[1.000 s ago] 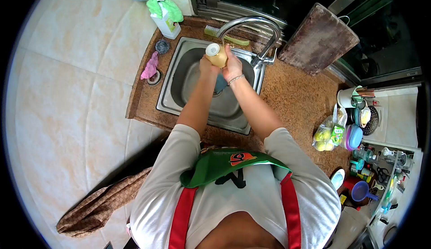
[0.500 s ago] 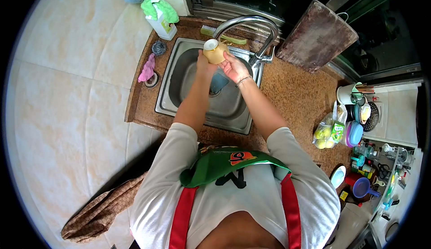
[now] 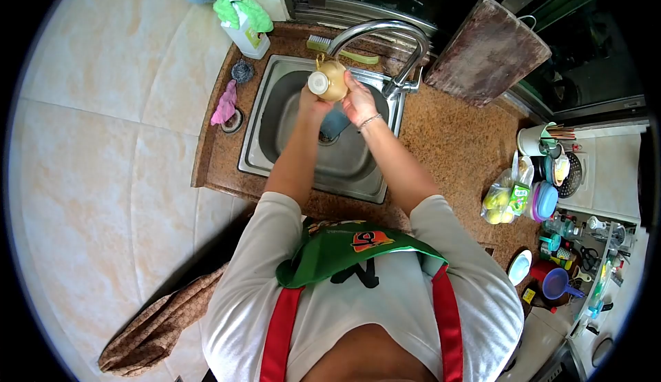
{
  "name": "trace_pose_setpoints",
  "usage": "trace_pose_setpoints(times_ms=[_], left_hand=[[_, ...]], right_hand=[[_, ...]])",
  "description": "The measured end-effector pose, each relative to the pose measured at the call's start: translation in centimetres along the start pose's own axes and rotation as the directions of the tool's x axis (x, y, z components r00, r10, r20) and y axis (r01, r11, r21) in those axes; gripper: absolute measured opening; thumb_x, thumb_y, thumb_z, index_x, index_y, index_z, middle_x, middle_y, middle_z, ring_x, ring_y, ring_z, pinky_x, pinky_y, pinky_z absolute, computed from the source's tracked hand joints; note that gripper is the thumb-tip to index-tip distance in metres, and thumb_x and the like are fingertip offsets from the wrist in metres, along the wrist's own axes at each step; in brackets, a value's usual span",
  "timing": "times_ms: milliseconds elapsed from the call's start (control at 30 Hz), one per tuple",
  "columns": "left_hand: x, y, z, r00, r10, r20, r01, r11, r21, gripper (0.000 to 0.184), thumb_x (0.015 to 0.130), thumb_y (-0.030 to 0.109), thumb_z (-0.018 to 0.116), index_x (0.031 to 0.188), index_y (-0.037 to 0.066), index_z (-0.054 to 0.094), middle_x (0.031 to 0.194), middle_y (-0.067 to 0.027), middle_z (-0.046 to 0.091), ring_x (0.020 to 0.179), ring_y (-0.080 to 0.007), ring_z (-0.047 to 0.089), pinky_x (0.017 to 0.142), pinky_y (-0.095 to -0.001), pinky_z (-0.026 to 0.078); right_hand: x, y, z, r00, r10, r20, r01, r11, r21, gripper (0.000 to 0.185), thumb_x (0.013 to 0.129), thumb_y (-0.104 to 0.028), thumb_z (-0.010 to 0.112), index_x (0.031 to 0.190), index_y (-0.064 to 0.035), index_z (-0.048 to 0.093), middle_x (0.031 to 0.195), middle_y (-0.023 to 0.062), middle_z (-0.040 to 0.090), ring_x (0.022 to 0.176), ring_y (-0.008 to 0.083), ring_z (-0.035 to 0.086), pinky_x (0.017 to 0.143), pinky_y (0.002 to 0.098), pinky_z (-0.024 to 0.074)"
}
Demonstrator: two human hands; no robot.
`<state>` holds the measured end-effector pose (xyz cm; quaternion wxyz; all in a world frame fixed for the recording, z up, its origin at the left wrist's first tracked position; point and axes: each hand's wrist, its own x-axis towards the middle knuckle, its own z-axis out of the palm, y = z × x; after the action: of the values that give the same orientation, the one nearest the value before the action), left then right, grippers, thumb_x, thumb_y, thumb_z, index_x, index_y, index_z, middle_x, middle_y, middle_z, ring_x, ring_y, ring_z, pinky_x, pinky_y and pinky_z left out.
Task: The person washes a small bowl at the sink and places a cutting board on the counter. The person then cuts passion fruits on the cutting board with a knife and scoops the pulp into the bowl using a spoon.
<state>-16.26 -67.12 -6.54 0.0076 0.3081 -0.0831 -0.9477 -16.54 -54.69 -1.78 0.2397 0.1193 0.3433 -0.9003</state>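
Observation:
A yellow cup [image 3: 333,81] with a white base and a curved handle is held between both hands, tilted so its base faces me. It hangs over the steel sink [image 3: 274,117], just under the end of the curved tap [image 3: 375,27]. My left hand [image 3: 313,101] grips it from the lower left. Against its right side press the fingers of my right hand [image 3: 359,101], which has a bracelet at the wrist. A blue-grey cloth [image 3: 334,124] lies in the sink by the drain, partly hidden by my forearms.
Behind the sink lies a green brush [image 3: 344,52]. A white bottle [image 3: 249,39] with a green cloth [image 3: 242,11], a scouring pad [image 3: 242,71] and a pink cloth [image 3: 225,104] line the left. A chopping board [image 3: 488,53] leans at the window; bagged fruit [image 3: 498,206] sits right.
The cup has been turned in my hands. Its base has swung down and left, and its handle now shows at the top left.

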Motion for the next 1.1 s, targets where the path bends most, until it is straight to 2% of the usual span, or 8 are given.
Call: trace_pose_setpoints(times_ms=[167,333,633,733,800,900,1033,1100], left_hand=[[1.8,1.9,-2.0,0.996,-0.029,0.080,-0.007,0.907,0.421,0.042,0.097,0.046,0.042,0.115,0.011,0.057,0.109,-0.0052,0.064,0.095,-0.0194,0.064,0.079,-0.0356,0.056],[-0.8,1.8,0.6,0.993,-0.106,0.051,0.106,0.994,0.003,0.028,0.095,0.030,0.045,0.111,0.011,0.059,0.108,-0.0071,0.065,0.098,-0.0238,0.064,0.080,-0.0456,0.055],[-5.2,1.0,2.9,0.951,0.164,-0.264,-0.048,0.917,0.395,0.035,0.094,0.026,0.037,0.123,0.015,0.052,0.127,-0.0138,0.051,0.119,-0.0277,0.049,0.090,-0.0532,0.044],[-6.0,0.1,3.1,0.939,0.317,0.130,-0.275,0.471,0.839,0.036,0.094,0.031,0.040,0.120,0.009,0.054,0.118,-0.0187,0.057,0.110,-0.0314,0.056,0.085,-0.0490,0.047],[-5.8,-0.2,2.2,0.662,0.505,0.554,-0.387,-0.403,0.830,0.038,0.094,0.035,0.043,0.110,0.003,0.058,0.103,-0.0224,0.063,0.097,-0.0374,0.060,0.081,-0.0471,0.048],[-5.1,-0.1,1.3,0.609,0.569,0.552,-0.334,-0.447,0.830,0.040,0.095,0.034,0.044,0.100,-0.002,0.060,0.091,-0.0264,0.064,0.090,-0.0427,0.060,0.079,-0.0451,0.046],[0.7,2.3,-2.8,0.617,0.549,0.564,-0.329,-0.471,0.819,0.033,0.094,0.032,0.046,0.097,0.003,0.062,0.082,-0.0195,0.066,0.073,-0.0345,0.064,0.061,-0.0406,0.050],[-3.7,3.4,2.1,0.983,0.175,-0.063,-0.057,0.607,0.793,0.025,0.093,0.030,0.048,0.093,0.009,0.062,0.069,-0.0076,0.061,0.049,-0.0202,0.054,0.039,-0.0308,0.039]], right_hand=[[2.1,-1.9,-1.1,0.953,0.292,-0.076,-0.302,0.922,-0.242,0.028,0.094,-0.023,0.056,0.112,-0.0005,0.058,0.107,0.0091,0.064,0.096,0.0173,0.062,0.085,0.0328,0.0518],[-0.4,1.2,1.1,1.000,0.019,-0.014,-0.020,0.998,-0.063,0.026,0.087,-0.017,0.068,0.105,0.0004,0.064,0.101,0.0065,0.067,0.088,0.0150,0.063,0.077,0.0285,0.0507],[0.5,0.8,-0.3,0.979,-0.154,-0.136,0.111,0.953,-0.282,0.025,0.085,-0.021,0.071,0.095,0.0014,0.069,0.089,0.0048,0.068,0.075,0.0097,0.061,0.071,0.0243,0.0480],[-0.3,0.9,0.7,0.968,-0.199,-0.149,0.145,0.938,-0.314,0.027,0.085,-0.022,0.071,0.097,0.0021,0.069,0.089,0.0022,0.068,0.074,0.0078,0.058,0.070,0.0235,0.0468],[-1.2,1.8,1.2,0.955,-0.243,-0.170,0.170,0.918,-0.359,0.029,0.086,-0.022,0.070,0.101,0.0023,0.067,0.093,0.0019,0.067,0.075,0.0074,0.058,0.069,0.0238,0.0466],[-1.5,2.8,1.6,0.922,-0.322,-0.215,0.201,0.873,-0.444,0.022,0.088,-0.018,0.067,0.094,0.0034,0.070,0.084,0.0002,0.067,0.071,0.0052,0.054,0.067,0.0216,0.0454],[-3.4,5.0,0.5,0.874,-0.474,0.107,0.435,0.667,-0.605,0.017,0.089,-0.014,0.064,0.096,0.0006,0.069,0.084,0.0027,0.070,0.073,0.0100,0.061,0.065,0.0241,0.0470],[-4.9,3.1,0.1,0.835,-0.361,0.415,0.514,0.242,-0.823,0.018,0.090,-0.014,0.061,0.101,-0.0019,0.069,0.092,0.0072,0.071,0.081,0.0118,0.064,0.072,0.0276,0.0509]])
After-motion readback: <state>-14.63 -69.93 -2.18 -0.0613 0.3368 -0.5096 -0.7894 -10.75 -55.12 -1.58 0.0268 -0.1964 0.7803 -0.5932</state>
